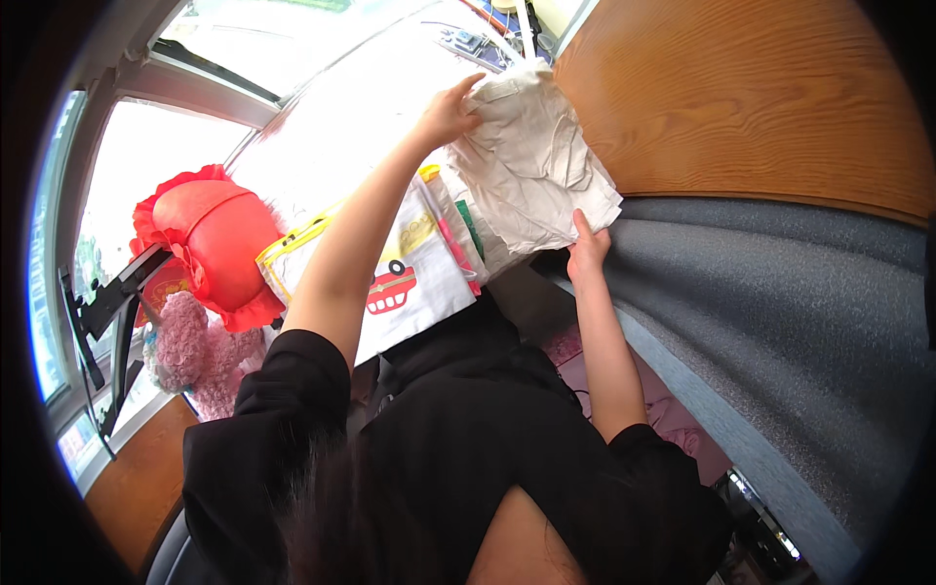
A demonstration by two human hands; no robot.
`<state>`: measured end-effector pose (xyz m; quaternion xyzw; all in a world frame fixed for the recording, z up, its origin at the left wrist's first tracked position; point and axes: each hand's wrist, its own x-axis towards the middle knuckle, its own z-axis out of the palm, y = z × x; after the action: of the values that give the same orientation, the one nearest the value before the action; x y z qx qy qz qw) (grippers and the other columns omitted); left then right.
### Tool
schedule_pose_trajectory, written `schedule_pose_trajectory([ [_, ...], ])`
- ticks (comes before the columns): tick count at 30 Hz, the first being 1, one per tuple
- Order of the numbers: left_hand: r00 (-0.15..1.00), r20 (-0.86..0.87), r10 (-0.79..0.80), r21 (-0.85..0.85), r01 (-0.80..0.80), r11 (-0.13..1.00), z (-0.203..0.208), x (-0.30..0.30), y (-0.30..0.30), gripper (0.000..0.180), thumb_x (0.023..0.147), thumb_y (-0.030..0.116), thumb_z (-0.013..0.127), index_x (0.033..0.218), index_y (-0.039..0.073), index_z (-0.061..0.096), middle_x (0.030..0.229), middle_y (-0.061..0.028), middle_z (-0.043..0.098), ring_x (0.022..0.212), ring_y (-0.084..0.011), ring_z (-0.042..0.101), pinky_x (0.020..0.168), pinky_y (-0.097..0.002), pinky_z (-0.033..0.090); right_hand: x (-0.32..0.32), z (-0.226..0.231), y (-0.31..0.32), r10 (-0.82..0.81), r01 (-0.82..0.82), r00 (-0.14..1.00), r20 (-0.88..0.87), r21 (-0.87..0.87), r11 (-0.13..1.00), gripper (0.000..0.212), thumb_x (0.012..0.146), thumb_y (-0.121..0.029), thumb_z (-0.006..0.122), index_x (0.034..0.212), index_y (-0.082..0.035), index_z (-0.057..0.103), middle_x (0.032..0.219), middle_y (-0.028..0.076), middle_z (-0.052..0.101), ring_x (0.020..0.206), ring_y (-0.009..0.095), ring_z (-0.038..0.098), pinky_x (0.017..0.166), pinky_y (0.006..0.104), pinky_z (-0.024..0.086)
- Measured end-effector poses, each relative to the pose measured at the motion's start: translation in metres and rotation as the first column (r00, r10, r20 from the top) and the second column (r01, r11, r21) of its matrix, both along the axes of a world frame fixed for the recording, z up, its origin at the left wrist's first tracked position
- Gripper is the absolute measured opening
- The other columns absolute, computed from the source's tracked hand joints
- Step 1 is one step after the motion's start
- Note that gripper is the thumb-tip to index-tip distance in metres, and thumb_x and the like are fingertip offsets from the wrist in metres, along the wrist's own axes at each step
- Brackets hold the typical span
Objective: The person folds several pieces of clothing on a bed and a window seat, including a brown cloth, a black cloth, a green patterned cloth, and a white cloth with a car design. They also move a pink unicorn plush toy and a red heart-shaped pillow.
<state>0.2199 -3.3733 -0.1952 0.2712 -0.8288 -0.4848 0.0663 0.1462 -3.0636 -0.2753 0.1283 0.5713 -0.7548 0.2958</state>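
A wrinkled cream cloth point(531, 161), folded into a rough square, lies at the far right of the pile in front of me. My left hand point(453, 112) grips its upper left edge, thumb and fingers around the fabric. At its lower right corner, my right hand point(588, 249) pinches it with the thumb on top; the fingers beneath are hidden. Left of it and nearer to me lies a white cloth item point(429, 283) printed with a red and yellow vehicle, partly covered by my left forearm. Pink and green edges of other folded pieces show between the two.
At the left are a red ruffled cushion point(229, 249), a pink fluffy plush toy point(200, 351) and a black metal arm point(112, 312) by the window. A wooden panel point(741, 97) and a grey curtain-like fabric point(770, 283) stand on the right. Small items and cables point(478, 44) lie at the back.
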Motion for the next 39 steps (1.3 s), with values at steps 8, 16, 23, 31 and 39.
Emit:
schedule_pose_trajectory([
  [8, 0.998, 0.060, 0.036, -0.576, 0.005, 0.818, -0.061, 0.068, 0.041, 0.055, 0.080, 0.012, 0.064, 0.132, 0.010, 0.045, 0.143, -0.0135, 0.035, 0.133, -0.0327, 0.031, 0.109, -0.0469, 0.027, 0.010, -0.058, -0.037, 0.587, 0.118, 0.741, -0.326, 0.924, 0.365, 0.075, 0.068, -0.018, 0.079, 0.129, -0.001, 0.039, 0.130, 0.023, 0.039, 0.123, 0.037, 0.035, 0.099, 0.0487, 0.033],
  [16, 0.990, 0.137, 0.040, -0.577, 0.047, 0.816, -0.022, 0.152, 0.151, 0.050, 0.083, 0.013, 0.060, 0.131, 0.010, 0.047, 0.147, -0.0100, 0.032, 0.139, -0.0297, 0.023, 0.113, -0.0493, 0.016, 0.005, -0.062, -0.090, 0.994, 0.094, 0.048, -0.097, 0.991, 0.092, 0.064, 0.090, -0.043, 0.052, 0.147, -0.031, 0.026, 0.156, 0.007, 0.008, 0.142, 0.037, 0.005, 0.110, 0.0600, 0.001],
  [23, 0.930, 0.177, 0.322, -0.597, -0.158, 0.786, -0.028, 0.278, 0.167, 0.048, 0.083, 0.014, 0.061, 0.129, 0.011, 0.048, 0.144, -0.0107, 0.035, 0.136, -0.0310, 0.028, 0.111, -0.0501, 0.020, -0.001, -0.058, -0.099, 0.999, -0.042, 0.043, 0.003, 0.999, -0.002, 0.054, 0.090, -0.035, 0.051, 0.140, -0.023, 0.037, 0.152, 0.010, 0.017, 0.140, 0.036, 0.010, 0.111, 0.0541, 0.007],
  [31, 0.641, 0.048, 0.766, -0.634, -0.573, 0.519, -0.046, 0.390, 0.171, 0.069, 0.076, 0.016, 0.071, 0.136, 0.007, 0.040, 0.145, -0.0154, 0.031, 0.134, -0.0378, 0.026, 0.109, -0.0470, 0.024, 0.118, 0.022, -0.093, 0.812, -0.547, 0.228, -0.538, 0.619, 0.563, 0.013, 0.085, -0.007, 0.059, 0.095, 0.002, 0.058, 0.089, 0.013, 0.056, 0.076, 0.024, 0.058, 0.071, 0.0336, 0.047],
  [39, 0.526, -0.108, 0.844, -0.486, -0.768, 0.417, -0.070, 0.404, 0.175, 0.062, 0.075, 0.015, 0.072, 0.129, 0.000, 0.045, 0.132, -0.0209, 0.039, 0.122, -0.0370, 0.039, 0.102, -0.0421, 0.034, 0.143, -0.005, -0.114, 0.804, -0.416, 0.251, -0.540, 0.689, 0.593, 0.032, 0.081, -0.014, 0.067, 0.106, 0.004, 0.058, 0.088, 0.010, 0.060, 0.074, 0.017, 0.057, 0.069, 0.0301, 0.048],
])
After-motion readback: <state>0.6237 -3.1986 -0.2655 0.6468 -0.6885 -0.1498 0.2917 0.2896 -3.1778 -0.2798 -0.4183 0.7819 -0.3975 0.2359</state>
